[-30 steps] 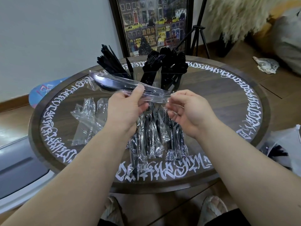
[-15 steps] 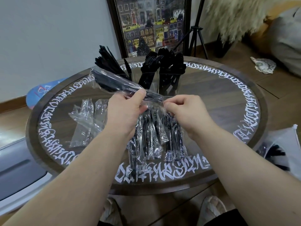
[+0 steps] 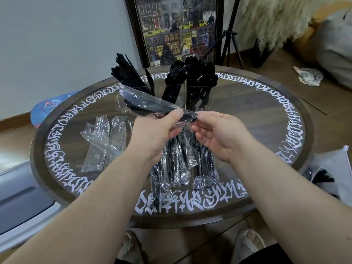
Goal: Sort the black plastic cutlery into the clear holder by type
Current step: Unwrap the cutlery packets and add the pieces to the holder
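1. Black cutlery, sealed in a clear wrapper (image 3: pixel 150 103), is held in the air above the middle of the table (image 3: pixel 257 103), just in front of the holder (image 3: pixel 182 96). Its rounded working ends point toward the table's far-left edge and the handle ends sit between the two hands.
2. The left hand (image 3: pixel 154 134) pinches the packet near the handle end, thumb on top and curled fingers beneath, probably to steady it while the film is opened.
3. The right hand (image 3: pixel 219 134) meets it at the very tip of the wrapper; its thumb and forefinger appear to nip the loose film, while the other fingers hang loosely curled and hold nothing. The grip looks like one for tearing or peeling, though the tear itself cannot be made out.
4. The packet runs out past the left thumb, so most of its length lies clear of both hands.
5. The holder stands toward the far edge, with black pieces upright in separate compartments, which suggests sorting is well along.
6. Wrapped packets (image 3: pixel 182 164) lie in a pile under the hands, toward the near edge, within easy reach.
7. Empty wrappers (image 3: pixel 102 141) lie flat toward the left edge, apart from the pile, seemingly set aside as waste.
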Demonstrator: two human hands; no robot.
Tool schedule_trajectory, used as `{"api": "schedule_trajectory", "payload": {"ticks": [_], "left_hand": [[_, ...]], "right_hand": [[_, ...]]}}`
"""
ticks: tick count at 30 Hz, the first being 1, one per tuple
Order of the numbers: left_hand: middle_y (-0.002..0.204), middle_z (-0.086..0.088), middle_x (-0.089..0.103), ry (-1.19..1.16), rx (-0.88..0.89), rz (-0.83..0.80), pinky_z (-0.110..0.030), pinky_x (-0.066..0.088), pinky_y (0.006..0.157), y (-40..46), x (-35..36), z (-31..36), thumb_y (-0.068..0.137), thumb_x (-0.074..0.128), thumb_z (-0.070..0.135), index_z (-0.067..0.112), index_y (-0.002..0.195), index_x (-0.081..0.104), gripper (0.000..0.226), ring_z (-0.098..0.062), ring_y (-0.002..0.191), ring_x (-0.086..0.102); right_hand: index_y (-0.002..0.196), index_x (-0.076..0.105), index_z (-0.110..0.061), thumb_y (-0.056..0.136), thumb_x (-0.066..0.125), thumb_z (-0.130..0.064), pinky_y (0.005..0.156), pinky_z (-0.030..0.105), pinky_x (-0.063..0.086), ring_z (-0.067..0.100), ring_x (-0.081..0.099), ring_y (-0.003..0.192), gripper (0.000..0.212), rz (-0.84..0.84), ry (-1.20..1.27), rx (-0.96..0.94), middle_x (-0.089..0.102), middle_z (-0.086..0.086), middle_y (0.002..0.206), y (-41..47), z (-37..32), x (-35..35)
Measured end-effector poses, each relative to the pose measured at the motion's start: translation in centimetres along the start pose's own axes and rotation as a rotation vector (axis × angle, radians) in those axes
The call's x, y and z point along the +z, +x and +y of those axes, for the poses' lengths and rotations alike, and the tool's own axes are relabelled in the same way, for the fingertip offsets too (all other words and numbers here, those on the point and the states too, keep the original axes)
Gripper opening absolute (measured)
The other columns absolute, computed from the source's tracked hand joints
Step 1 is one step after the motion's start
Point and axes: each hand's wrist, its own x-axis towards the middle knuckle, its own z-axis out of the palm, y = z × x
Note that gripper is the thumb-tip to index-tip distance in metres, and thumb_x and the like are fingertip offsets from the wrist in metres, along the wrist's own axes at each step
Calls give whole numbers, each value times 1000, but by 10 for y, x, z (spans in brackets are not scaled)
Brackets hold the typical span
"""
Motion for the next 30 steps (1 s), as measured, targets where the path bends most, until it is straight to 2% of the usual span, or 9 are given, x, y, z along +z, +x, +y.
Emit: {"api": "schedule_trajectory", "payload": {"ticks": [4, 6, 8, 15, 17, 20, 25, 27, 30], "left_hand": [[73, 2, 72, -26, 14, 2, -26, 58, 66, -1, 0, 3, 78, 73, 8, 8, 87, 61, 14, -13, 72, 70], [94, -9, 72, -55, 26, 58, -30, 58, 70, 3, -4, 5, 77, 74, 11, 5, 98, 59, 25, -24, 88, 70], [107, -16, 69, -59, 36, 124, -32, 58, 72, 6, -8, 7, 81, 72, 13, 8, 95, 59, 20, -31, 98, 68], [101, -13, 72, 98, 32, 72, -31, 57, 69, 7, -11, 3, 83, 71, 13, 12, 91, 62, 12, -28, 95, 70], [102, -14, 71, 102, 35, 79, -30, 57, 69, 8, -13, 4, 83, 70, 12, 12, 91, 62, 11, -27, 93, 70], [101, -16, 71, 100, 27, 84, -28, 58, 67, 11, -18, 6, 85, 68, 9, 9, 91, 61, 9, -28, 94, 70], [105, -16, 70, 122, 14, 38, -30, 55, 74, 11, -20, 6, 86, 66, 8, 12, 94, 63, 9, -29, 98, 68], [109, -16, 68, 86, 14, 41, -31, 56, 73, 12, -22, 7, 87, 64, 8, 12, 94, 62, 9, -29, 98, 68], [101, -14, 69, 0, 13, 49, -33, 57, 76, 11, -25, 11, 88, 59, 3, 8, 100, 58, 12, -25, 91, 69]], "right_hand": [[80, 62, -6, 89, 57, 0, 49, 18, 46, 10, 55, 53, 12, 54, 12, 6, 63, 6, 60, 2, 0, -1], [82, 61, -4, 89, 57, 3, 47, 19, 47, 11, 54, 52, 11, 114, 40, 11, 62, 6, 58, 4, 0, -3], [84, 60, -3, 89, 56, 3, 47, 19, 49, 12, 55, 52, 8, 156, 63, 10, 60, 8, 62, 6, 0, -6], [84, 62, -7, 90, 53, 1, 64, 28, 52, 16, 59, 61, 13, 25, -87, 50, 61, 10, 76, 3, -1, -7], [80, 62, -8, 89, 54, 3, 64, 27, 51, 15, 59, 61, 16, -18, -183, 25, 61, 10, 74, 3, -2, -11], [81, 64, -14, 86, 58, 4, 64, 27, 51, 14, 61, 64, 20, -49, -472, -134, 65, 7, 72, 6, -2, -18], [86, 69, -29, 88, 57, -3, 69, 42, 53, 22, 57, 66, 29, -65, -899, -374, 69, 6, 73, 4, -1, -22], [100, 71, -26, 92, 54, -7, 64, 34, 51, 20, 57, 65, 27, -40, -1057, -443, 68, 2, 76, 4, -3, -25], [115, 67, -23, 95, 48, -11, 52, 22, 38, 12, 52, 58, 30, -5, -1261, -494, 60, -9, 72, 5, -5, -28]]}}
